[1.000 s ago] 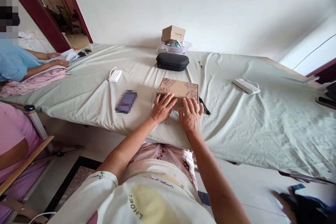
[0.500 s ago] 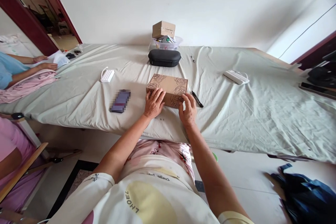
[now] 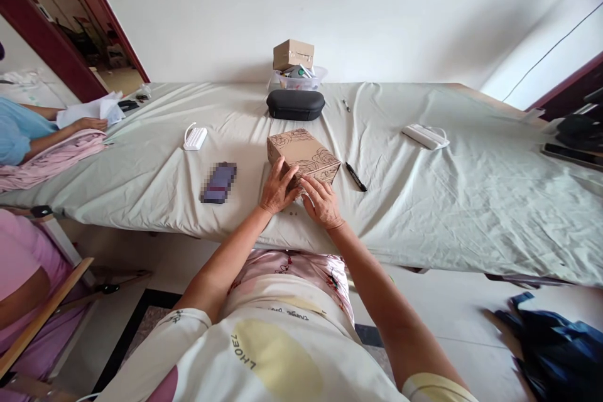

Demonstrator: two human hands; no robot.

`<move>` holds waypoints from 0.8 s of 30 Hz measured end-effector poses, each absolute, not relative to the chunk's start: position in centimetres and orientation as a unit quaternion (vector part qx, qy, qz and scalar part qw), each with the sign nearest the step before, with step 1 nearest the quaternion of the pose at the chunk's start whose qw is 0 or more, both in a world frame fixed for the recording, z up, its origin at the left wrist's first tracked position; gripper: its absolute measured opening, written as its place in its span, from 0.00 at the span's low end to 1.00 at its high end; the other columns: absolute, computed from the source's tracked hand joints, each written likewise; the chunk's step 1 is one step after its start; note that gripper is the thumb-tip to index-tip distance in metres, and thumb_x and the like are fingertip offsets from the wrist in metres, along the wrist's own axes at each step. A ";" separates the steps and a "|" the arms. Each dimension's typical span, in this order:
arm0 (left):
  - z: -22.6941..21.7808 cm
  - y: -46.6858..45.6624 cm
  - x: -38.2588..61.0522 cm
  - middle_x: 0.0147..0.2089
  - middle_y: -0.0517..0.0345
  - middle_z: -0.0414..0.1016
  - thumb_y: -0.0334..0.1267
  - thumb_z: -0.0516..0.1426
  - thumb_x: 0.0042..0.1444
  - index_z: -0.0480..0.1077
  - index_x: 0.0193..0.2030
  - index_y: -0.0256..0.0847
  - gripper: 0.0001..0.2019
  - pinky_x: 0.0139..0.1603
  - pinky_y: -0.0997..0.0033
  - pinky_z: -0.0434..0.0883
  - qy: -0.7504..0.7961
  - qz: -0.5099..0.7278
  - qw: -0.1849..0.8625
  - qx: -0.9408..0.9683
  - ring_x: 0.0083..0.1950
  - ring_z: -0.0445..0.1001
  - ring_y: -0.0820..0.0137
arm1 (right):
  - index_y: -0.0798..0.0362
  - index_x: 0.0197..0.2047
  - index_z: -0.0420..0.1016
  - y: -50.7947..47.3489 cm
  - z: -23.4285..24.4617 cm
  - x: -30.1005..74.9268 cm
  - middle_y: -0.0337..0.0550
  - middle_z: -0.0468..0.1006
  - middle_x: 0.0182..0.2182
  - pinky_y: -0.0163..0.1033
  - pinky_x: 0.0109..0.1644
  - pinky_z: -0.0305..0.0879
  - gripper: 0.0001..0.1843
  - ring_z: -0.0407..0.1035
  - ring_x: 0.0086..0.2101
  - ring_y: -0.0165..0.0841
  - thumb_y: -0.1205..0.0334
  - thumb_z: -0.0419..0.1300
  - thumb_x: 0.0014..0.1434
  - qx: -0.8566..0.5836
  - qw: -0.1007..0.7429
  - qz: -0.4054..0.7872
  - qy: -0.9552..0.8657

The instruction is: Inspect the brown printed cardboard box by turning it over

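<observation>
A brown cardboard box (image 3: 306, 146) with dark looping line patterns sits on the cloth, turned so one corner points towards me. My left hand (image 3: 279, 187) grips its near left side, the index finger reaching up to the top edge and the thumb side hidden. On the near right side, close to that corner, my right hand (image 3: 323, 202) has its fingers bent over the edge of the box. The two hands nearly meet at the corner. Something small and whitish shows between them, too unclear to name. A black pen (image 3: 355, 176) lies just right of the box.
A blurred-out phone-like object (image 3: 219, 183) lies left of the box. White power strips (image 3: 195, 138) (image 3: 424, 136) lie on both sides. Behind are a black case (image 3: 295, 105), a plastic tub (image 3: 298, 80) and a small carton (image 3: 293, 54). Another person's hands (image 3: 92, 124) hold papers at far left.
The box has turned clockwise, its near right corner swinging towards me. My right hand has moved left, from the box's right end to beside my left hand.
</observation>
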State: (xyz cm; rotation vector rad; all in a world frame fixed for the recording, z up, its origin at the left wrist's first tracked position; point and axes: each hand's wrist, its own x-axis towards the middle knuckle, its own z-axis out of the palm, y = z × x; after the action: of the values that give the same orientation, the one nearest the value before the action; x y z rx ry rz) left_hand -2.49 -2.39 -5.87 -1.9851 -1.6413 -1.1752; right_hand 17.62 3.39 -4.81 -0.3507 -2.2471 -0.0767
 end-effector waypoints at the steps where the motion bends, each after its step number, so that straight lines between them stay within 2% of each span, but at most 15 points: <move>1: -5.9 -2.4 -2.5 0.82 0.35 0.50 0.60 0.49 0.71 0.62 0.73 0.42 0.32 0.77 0.43 0.60 -0.572 -0.414 0.150 -0.692 0.83 0.51 0.49 | 0.48 0.71 0.70 3.5 -4.8 17.7 0.53 0.76 0.65 0.54 0.65 0.71 0.25 0.72 0.62 0.45 0.62 0.54 0.73 -0.158 0.410 -0.038 -0.898; 5: -5.9 -2.3 -2.4 0.82 0.38 0.49 0.55 0.51 0.72 0.62 0.74 0.44 0.29 0.78 0.43 0.61 -0.570 -0.423 0.146 -0.689 0.83 0.51 0.49 | 0.46 0.70 0.71 4.0 -4.6 18.3 0.50 0.74 0.67 0.54 0.67 0.69 0.25 0.70 0.64 0.44 0.63 0.53 0.73 -0.216 0.405 -0.044 -0.887; 10: -6.0 -2.4 -2.5 0.82 0.39 0.48 0.50 0.53 0.72 0.62 0.74 0.43 0.27 0.78 0.46 0.61 -0.551 -0.444 0.150 -0.691 0.82 0.52 0.51 | 0.49 0.71 0.69 5.4 -4.8 19.4 0.53 0.73 0.67 0.57 0.70 0.67 0.26 0.68 0.66 0.44 0.64 0.49 0.73 -0.292 0.475 -0.050 -0.828; 13: -5.9 -2.3 -2.5 0.82 0.39 0.50 0.50 0.52 0.73 0.61 0.74 0.43 0.27 0.78 0.47 0.61 -0.553 -0.450 0.146 -0.686 0.82 0.54 0.52 | 0.48 0.71 0.69 6.4 -5.5 19.8 0.54 0.72 0.68 0.59 0.70 0.67 0.27 0.67 0.67 0.44 0.64 0.50 0.71 -0.349 0.507 -0.032 -0.787; 15: -5.8 -2.3 -2.6 0.81 0.38 0.51 0.50 0.51 0.73 0.62 0.73 0.43 0.27 0.78 0.47 0.62 -0.561 -0.449 0.144 -0.681 0.81 0.55 0.53 | 0.48 0.71 0.68 6.9 -6.1 19.8 0.54 0.73 0.67 0.56 0.66 0.73 0.29 0.70 0.64 0.44 0.63 0.52 0.69 -0.365 0.524 0.011 -0.769; 17: -5.7 -2.3 -2.5 0.80 0.37 0.54 0.50 0.51 0.73 0.62 0.72 0.42 0.26 0.77 0.47 0.63 -0.573 -0.446 0.141 -0.673 0.81 0.56 0.53 | 0.49 0.72 0.66 7.3 -6.7 19.7 0.56 0.76 0.64 0.50 0.54 0.81 0.31 0.76 0.56 0.42 0.63 0.53 0.67 -0.360 0.535 0.072 -0.761; 20: -5.6 -2.4 -2.6 0.78 0.35 0.56 0.50 0.52 0.72 0.63 0.70 0.41 0.26 0.77 0.45 0.63 -0.585 -0.452 0.141 -0.658 0.80 0.57 0.52 | 0.51 0.71 0.67 7.9 -7.5 19.4 0.56 0.80 0.58 0.42 0.40 0.82 0.31 0.80 0.48 0.39 0.63 0.54 0.65 -0.348 0.537 0.133 -0.757; 24: -5.8 -2.6 -2.7 0.77 0.34 0.56 0.51 0.54 0.71 0.64 0.69 0.40 0.25 0.73 0.48 0.69 -0.582 -0.478 0.131 -0.644 0.78 0.60 0.53 | 0.51 0.65 0.72 8.4 -8.4 19.4 0.53 0.84 0.50 0.45 0.41 0.82 0.27 0.80 0.42 0.39 0.62 0.56 0.63 -0.362 0.518 0.139 -0.762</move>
State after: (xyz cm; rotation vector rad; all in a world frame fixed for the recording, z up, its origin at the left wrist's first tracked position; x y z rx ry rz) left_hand -2.72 -2.55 -5.77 -1.8712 -1.6909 -1.3895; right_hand 19.44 8.40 -8.40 -0.8680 -1.8295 0.3346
